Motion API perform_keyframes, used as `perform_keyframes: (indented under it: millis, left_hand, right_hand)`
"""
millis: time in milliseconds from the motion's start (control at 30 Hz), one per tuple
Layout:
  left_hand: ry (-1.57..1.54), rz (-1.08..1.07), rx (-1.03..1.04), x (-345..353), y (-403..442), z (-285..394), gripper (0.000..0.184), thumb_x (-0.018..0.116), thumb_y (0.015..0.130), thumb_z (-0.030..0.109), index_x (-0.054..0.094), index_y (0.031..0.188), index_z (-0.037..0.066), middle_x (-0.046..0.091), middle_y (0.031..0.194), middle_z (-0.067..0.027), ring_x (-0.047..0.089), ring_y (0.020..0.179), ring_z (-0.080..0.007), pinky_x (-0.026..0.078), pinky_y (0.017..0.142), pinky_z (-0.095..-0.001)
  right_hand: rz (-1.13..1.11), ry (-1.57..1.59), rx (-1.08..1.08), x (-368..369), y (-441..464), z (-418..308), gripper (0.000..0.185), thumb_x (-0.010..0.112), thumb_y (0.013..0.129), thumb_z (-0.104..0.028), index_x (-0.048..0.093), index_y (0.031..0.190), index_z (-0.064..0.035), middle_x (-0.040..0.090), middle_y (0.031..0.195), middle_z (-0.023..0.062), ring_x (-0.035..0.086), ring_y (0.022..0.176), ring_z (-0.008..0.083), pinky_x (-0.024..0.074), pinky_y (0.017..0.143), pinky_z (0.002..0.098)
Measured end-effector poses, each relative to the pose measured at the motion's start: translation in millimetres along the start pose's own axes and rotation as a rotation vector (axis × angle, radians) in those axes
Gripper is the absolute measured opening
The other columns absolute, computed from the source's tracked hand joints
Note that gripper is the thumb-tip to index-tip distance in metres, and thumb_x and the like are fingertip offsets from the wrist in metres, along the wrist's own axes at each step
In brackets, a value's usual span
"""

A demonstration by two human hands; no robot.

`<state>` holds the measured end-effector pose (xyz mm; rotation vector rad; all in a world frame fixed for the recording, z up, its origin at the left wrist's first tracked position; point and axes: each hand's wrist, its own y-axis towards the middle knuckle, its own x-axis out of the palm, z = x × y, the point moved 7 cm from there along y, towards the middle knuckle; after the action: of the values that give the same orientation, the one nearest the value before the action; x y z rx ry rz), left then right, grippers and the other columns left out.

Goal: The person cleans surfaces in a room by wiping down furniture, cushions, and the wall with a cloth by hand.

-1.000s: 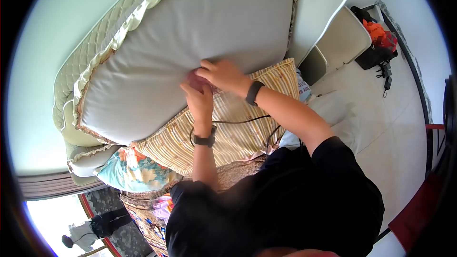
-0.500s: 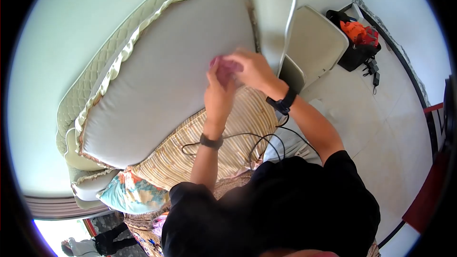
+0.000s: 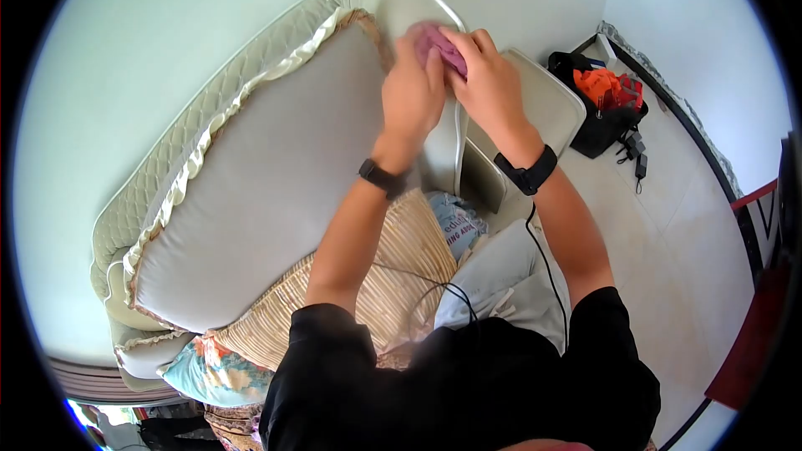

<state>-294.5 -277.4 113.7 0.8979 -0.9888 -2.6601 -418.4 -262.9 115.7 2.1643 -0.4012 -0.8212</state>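
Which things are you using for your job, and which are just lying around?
Using:
pink cloth, in the left hand and right hand
maybe the headboard behind it

Probably just lying around:
striped pillow
flowery pillow
black bag

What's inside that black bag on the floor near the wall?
At the top of the black bag, a crumpled, bright orange item and a red item show. Whatever lies beneath them is covered, so I can't tell.

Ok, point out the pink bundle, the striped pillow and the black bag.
Pink bundle (image 3: pixel 425 36): head view, upper folds.
Striped pillow (image 3: pixel 414 238): head view, upper part.
Black bag (image 3: pixel 594 137): head view, lower side.
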Motion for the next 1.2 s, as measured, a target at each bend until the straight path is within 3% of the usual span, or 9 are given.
perform_keyframes:
  millis: [167, 267, 433, 567, 733, 833, 900, 1067, 1200]
  left_hand:
    - [0.039, 0.08, 0.1, -2, 31, 9, 0.039, 0.043, 0.102, 0.033, 0.047, 0.129, 0.005, 0.068, 0.103, -0.0216, 0.066, 0.092, -0.0409, 0.052, 0.077, -0.0473]
    - [0.079, 0.054, 0.008, 4, 63, -2, 0.04, 0.043, 0.101, 0.039, 0.051, 0.122, 0.006, 0.069, 0.094, -0.0211, 0.066, 0.086, -0.0425, 0.051, 0.074, -0.0498]
    - [0.077, 0.11, 0.031, 5, 55, 3, 0.041, 0.047, 0.099, 0.042, 0.054, 0.115, 0.005, 0.07, 0.089, -0.0211, 0.066, 0.082, -0.0432, 0.052, 0.072, -0.0492]
    - [-0.004, 0.147, 0.096, 12, 27, 7, 0.036, 0.057, 0.095, 0.037, 0.055, 0.115, 0.006, 0.07, 0.091, -0.0205, 0.067, 0.085, -0.0408, 0.053, 0.072, -0.0462]
    - [0.074, 0.187, 0.172, 27, -26, -2, 0.043, 0.071, 0.09, 0.028, 0.054, 0.122, 0.004, 0.068, 0.104, -0.0178, 0.069, 0.089, -0.035, 0.054, 0.077, -0.0398]
    - [0.085, 0.158, 0.059, 53, -78, -24, 0.037, 0.063, 0.096, 0.021, 0.052, 0.125, 0.001, 0.062, 0.114, -0.0212, 0.064, 0.102, -0.0296, 0.05, 0.088, -0.0367]
    - [0.132, 0.012, -0.063, 79, -114, -38, 0.038, 0.061, 0.097, 0.02, 0.049, 0.128, 0.001, 0.063, 0.112, -0.0226, 0.065, 0.098, -0.0282, 0.051, 0.086, -0.0374]
    - [-0.035, -0.591, -0.82, 193, -191, -108, 0.046, 0.055, 0.098, 0.015, 0.041, 0.139, 0.001, 0.065, 0.111, -0.0253, 0.067, 0.096, -0.0317, 0.053, 0.083, -0.039]
    - [0.045, -0.619, -0.602, 284, -207, -158, 0.056, 0.061, 0.095, 0.016, 0.037, 0.144, 0.006, 0.062, 0.115, -0.0278, 0.064, 0.098, -0.0452, 0.054, 0.079, -0.0456]
  right_hand:
    - [0.076, -0.098, -0.029, 11, 25, -1, 0.027, 0.064, 0.087, -0.015, 0.06, 0.114, -0.0135, 0.061, 0.096, 0.0105, 0.065, 0.075, 0.0354, 0.0521, 0.063, 0.0443]
    - [0.06, -0.218, -0.065, 16, 56, 9, 0.02, 0.062, 0.089, -0.015, 0.058, 0.108, -0.0108, 0.063, 0.091, 0.012, 0.064, 0.072, 0.0378, 0.0518, 0.062, 0.0459]
    - [0.12, -0.009, -0.081, 8, 47, 13, 0.02, 0.063, 0.087, -0.014, 0.059, 0.106, -0.0103, 0.062, 0.088, 0.0122, 0.063, 0.074, 0.0382, 0.0519, 0.063, 0.0448]
    - [0.196, 0.051, -0.062, 7, 16, 29, 0.024, 0.064, 0.089, -0.025, 0.064, 0.112, -0.0183, 0.064, 0.09, 0.0129, 0.064, 0.07, 0.0374, 0.0523, 0.058, 0.0442]
    - [0.191, 0.114, -0.065, 7, -34, 44, 0.032, 0.068, 0.084, -0.017, 0.063, 0.116, -0.0192, 0.059, 0.083, 0.009, 0.062, 0.066, 0.0343, 0.0504, 0.056, 0.043]
    - [0.034, 0.21, 0.067, 10, -79, 65, 0.034, 0.069, 0.083, -0.017, 0.063, 0.117, -0.0172, 0.06, 0.085, 0.0088, 0.064, 0.072, 0.0334, 0.0516, 0.059, 0.0415]
    - [-0.068, 0.346, 0.259, 22, -120, 94, 0.036, 0.069, 0.082, -0.015, 0.063, 0.117, -0.0162, 0.062, 0.089, 0.0092, 0.065, 0.077, 0.0336, 0.0525, 0.063, 0.0406]
    - [-0.298, 0.37, 0.472, 48, -201, 212, 0.044, 0.066, 0.076, 0.0, 0.062, 0.119, -0.008, 0.064, 0.098, 0.0139, 0.066, 0.085, 0.0336, 0.0541, 0.069, 0.0344]
    - [-0.384, 0.351, 0.641, 78, -243, 308, 0.046, 0.067, 0.075, -0.001, 0.062, 0.12, -0.0095, 0.062, 0.095, 0.0117, 0.064, 0.08, 0.0329, 0.0531, 0.066, 0.0355]
